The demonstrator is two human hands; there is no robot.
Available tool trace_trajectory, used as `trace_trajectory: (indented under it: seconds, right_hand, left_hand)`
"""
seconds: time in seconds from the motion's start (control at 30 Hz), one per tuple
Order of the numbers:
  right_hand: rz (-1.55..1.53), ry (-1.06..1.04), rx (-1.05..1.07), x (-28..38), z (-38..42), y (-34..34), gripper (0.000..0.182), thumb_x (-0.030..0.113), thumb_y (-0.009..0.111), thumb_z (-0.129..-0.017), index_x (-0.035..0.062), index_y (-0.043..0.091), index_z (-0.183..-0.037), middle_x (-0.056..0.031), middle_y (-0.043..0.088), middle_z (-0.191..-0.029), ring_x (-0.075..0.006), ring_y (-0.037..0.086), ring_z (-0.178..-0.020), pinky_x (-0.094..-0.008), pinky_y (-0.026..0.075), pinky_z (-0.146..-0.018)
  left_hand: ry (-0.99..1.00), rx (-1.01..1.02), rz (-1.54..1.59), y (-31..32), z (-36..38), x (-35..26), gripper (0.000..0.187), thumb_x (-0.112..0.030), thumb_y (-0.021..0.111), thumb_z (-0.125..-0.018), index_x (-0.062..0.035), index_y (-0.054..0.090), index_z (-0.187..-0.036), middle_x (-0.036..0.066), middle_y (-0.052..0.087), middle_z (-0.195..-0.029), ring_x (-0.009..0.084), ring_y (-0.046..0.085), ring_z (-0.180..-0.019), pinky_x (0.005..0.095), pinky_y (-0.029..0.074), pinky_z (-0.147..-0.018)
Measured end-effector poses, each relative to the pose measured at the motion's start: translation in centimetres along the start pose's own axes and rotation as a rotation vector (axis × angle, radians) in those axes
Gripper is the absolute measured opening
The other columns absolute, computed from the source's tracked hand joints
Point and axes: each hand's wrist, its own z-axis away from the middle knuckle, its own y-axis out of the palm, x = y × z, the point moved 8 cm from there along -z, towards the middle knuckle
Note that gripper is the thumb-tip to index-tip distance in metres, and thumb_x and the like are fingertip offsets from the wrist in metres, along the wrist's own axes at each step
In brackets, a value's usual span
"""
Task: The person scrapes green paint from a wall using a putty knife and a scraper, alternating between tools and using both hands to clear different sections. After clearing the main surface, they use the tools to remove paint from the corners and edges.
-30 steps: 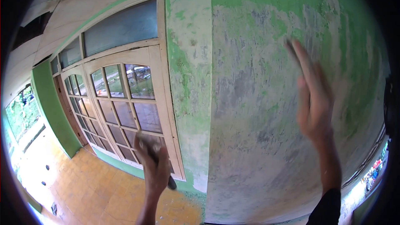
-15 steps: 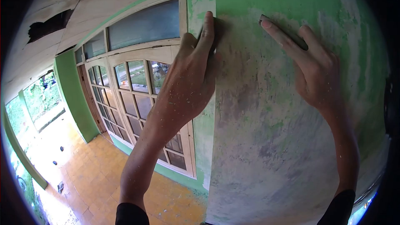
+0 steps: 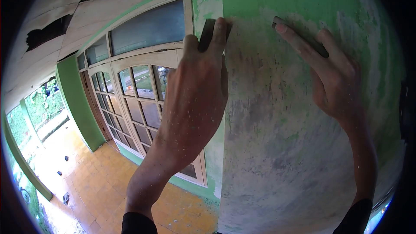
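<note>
My left hand [image 3: 195, 91], speckled with flakes, grips a dark flat block [image 3: 207, 35] at the wall's corner edge. One finger lies along the block near its top, and the thumb side is hidden. Against the wall face on the right, my right hand [image 3: 336, 76] holds a thin grey flat tool [image 3: 320, 48], its tip under the outstretched forefinger. Between and below the hands, the wall [image 3: 264, 147] shows worn grey patches, with green paint along the top.
Left of the corner stands a wooden-framed glass door [image 3: 143, 84] under a wide window pane [image 3: 149, 25]. An orange tiled floor [image 3: 102, 182] carries a few small dark bits. Overhead, the ceiling [image 3: 43, 0] has broken dark gaps. A green pillar [image 3: 80, 104] stands farther back.
My left hand has turned more upright, showing more of the dark block. My right hand has shifted slightly right and down with its tool. The view has moved a little.
</note>
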Motion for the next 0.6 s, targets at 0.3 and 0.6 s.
trace_trajectory:
  seconds: [0.3, 0.6]
  right_hand:
    - [0.020, 0.005, -0.003, 0.3, 0.0, -0.1, 0.060, -0.006, 0.050, -0.081, 0.0169, 0.063, -0.136, -0.0157, 0.055, -0.091, -0.0262, 0.055, -0.061, -0.0365, 0.050, -0.060]
    - [-0.013, 0.017, -0.003, -0.1, 0.1, 0.2, 0.061, -0.007, 0.047, -0.080, 0.0175, 0.065, -0.134, -0.0107, 0.052, -0.085, -0.0215, 0.056, -0.063, -0.0333, 0.052, -0.059]
  left_hand:
    - [-0.029, 0.028, -0.109, -0.8, -0.3, -0.7, 0.054, 0.005, 0.055, -0.089, -0.0082, 0.055, -0.141, 0.018, 0.056, -0.083, 0.0288, 0.061, -0.070, 0.0460, 0.048, -0.067]
    - [-0.071, -0.002, -0.055, -1.3, -1.3, -1.5, 0.054, 0.010, 0.051, -0.084, -0.0059, 0.059, -0.136, 0.022, 0.057, -0.073, 0.0318, 0.061, -0.067, 0.0483, 0.047, -0.069]
